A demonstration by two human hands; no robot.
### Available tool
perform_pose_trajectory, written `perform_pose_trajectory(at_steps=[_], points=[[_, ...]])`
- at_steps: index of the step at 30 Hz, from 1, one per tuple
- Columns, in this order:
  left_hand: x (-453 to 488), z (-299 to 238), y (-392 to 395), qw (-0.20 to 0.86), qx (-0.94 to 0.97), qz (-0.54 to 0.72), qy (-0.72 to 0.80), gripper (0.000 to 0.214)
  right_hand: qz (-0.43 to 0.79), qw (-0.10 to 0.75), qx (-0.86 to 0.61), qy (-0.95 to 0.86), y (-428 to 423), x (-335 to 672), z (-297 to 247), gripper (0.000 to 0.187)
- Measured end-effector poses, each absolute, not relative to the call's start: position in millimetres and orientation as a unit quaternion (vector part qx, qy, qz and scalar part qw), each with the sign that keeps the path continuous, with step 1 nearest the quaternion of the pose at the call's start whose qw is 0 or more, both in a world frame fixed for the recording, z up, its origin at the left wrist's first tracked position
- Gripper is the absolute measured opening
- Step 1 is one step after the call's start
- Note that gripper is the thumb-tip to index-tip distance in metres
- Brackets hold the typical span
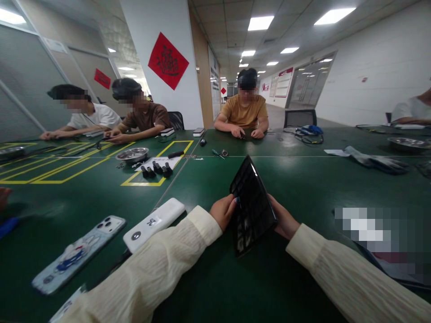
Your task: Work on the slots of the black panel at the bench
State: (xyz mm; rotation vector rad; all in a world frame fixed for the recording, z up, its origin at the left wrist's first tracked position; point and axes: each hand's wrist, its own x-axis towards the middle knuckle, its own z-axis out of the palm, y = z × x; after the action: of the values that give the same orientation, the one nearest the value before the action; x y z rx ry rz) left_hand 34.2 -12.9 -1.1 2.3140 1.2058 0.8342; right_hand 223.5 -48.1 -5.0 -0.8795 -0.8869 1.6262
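A glossy black tablet (253, 206) stands tilted on edge above the green table, its dark face showing grid-like reflections. My left hand (223, 212) grips its left edge, the thumb lying on the face; a small blue spot shows at the thumb tip. At the opposite side, my right hand (283, 217) holds the tablet from behind, its fingers mostly hidden by it. Left of my forearm lie a white power bank (155, 224) marked 26 and a phone in a light blue case (79, 255) with a cartoon figure.
Beyond are a metal bowl (132, 155), several black cylindrical parts (156, 169) on white paper and a small screwdriver (218, 154). Gloves (375, 160) lie at right. A person in a tan shirt (245, 112) sits opposite; others sit at left and far right.
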Motion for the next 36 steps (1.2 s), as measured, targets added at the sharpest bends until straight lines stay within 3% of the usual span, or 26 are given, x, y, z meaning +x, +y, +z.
perform_pose_trajectory(at_steps=[8, 36], points=[[34, -7, -20, 0.165, 0.831, 0.341, 0.406, 0.029, 0.675, 0.526, -0.366, -0.365, -49, 223, -1, 0.033], [35, 3, -20, 0.056, 0.858, 0.288, 0.421, 0.03, 0.675, 0.528, -0.371, -0.357, -51, 222, 2, 0.031]])
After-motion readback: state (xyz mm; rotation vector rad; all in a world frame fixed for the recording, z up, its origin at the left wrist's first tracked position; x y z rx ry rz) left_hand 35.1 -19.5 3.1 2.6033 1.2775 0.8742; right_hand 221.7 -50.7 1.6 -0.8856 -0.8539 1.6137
